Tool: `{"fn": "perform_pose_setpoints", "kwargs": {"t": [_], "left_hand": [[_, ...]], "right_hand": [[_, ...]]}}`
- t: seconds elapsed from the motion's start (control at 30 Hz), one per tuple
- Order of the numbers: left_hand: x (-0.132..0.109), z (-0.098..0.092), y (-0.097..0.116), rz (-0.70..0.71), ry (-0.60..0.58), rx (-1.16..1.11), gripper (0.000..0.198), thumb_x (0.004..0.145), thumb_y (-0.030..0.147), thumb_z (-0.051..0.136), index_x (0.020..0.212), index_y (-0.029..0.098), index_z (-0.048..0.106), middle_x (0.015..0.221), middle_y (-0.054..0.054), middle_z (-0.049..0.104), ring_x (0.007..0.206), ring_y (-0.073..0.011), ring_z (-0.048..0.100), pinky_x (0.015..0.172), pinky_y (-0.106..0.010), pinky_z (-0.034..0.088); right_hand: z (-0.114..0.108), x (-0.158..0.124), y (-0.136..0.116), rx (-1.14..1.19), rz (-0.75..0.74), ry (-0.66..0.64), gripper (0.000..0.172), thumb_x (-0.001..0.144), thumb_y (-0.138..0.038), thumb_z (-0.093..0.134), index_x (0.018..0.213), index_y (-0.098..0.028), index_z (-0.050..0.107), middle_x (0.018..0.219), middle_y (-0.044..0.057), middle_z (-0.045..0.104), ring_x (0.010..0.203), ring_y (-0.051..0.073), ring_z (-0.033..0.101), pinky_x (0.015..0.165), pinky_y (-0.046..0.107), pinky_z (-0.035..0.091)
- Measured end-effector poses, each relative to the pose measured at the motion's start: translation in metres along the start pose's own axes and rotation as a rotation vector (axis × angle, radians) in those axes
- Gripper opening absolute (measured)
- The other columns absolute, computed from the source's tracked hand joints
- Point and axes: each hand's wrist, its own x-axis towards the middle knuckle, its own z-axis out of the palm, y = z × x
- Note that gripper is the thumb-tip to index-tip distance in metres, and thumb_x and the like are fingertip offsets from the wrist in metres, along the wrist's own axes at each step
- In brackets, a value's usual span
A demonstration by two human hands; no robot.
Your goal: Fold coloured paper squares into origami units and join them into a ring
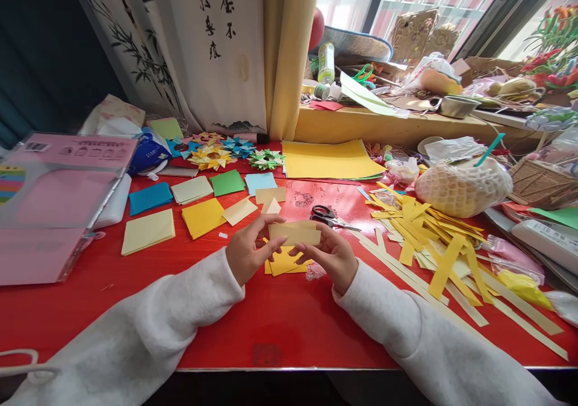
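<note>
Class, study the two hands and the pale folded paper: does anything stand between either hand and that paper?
Nothing visible does. The left hand and the right hand both pinch the pale folded paper directly, one at each end, above the yellow pieces on the red table. The scissors lie beyond, apart.

My left hand (246, 255) and right hand (332, 256) pinch a paper strip (294, 234), matt and cream. My sleeves (171, 315) are soft, fuzzy white cloth. The red table (271, 318) is smooth and glossy. The scissors (327, 215) have shiny metal blades and black plastic handles. The basket (539, 183) is rough woven wicker.
</note>
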Motion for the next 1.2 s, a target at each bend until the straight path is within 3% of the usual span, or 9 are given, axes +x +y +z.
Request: {"fn": "perform_pose_setpoints", "kwargs": {"t": [0.2,0.47,1.2], "left_hand": [[0.0005,-0.0003,-0.0023,-0.005,-0.02,0.001,0.03,0.075,0.031,0.051,0.101,0.02,0.044,0.077,-0.002,0.053,0.064,-0.0139,0.059,0.05,-0.024,0.051],[0.0003,0.0006,-0.0008,-0.006,-0.016,-0.006,0.028,0.075,0.031,0.05,0.1,0.018,0.045,0.073,-0.002,0.054,0.063,-0.0137,0.059,0.05,-0.025,0.051],[-0.0002,0.001,-0.0025,0.007,-0.01,0.012,0.025,0.075,0.029,0.051,0.098,0.019,0.046,0.069,0.0,0.053,0.06,-0.0125,0.057,0.045,-0.021,0.05]], "right_hand": [[0.0002,0.0001,-0.0001,-0.015,0.018,0.024,0.022,0.07,-0.027,0.058,0.087,-0.016,0.052,0.077,0.003,0.06,0.065,0.014,0.062,0.051,0.025,0.051],[0.0011,0.0004,-0.003,-0.05,0.067,0.047,0.023,0.07,-0.031,0.058,0.085,-0.014,0.053,0.071,0.004,0.061,0.064,0.016,0.062,0.051,0.027,0.051],[-0.0014,0.0014,0.0017,-0.026,0.067,0.019,0.022,0.071,-0.029,0.057,0.085,-0.014,0.054,0.075,0.004,0.06,0.066,0.016,0.062,0.051,0.025,0.051]]}}
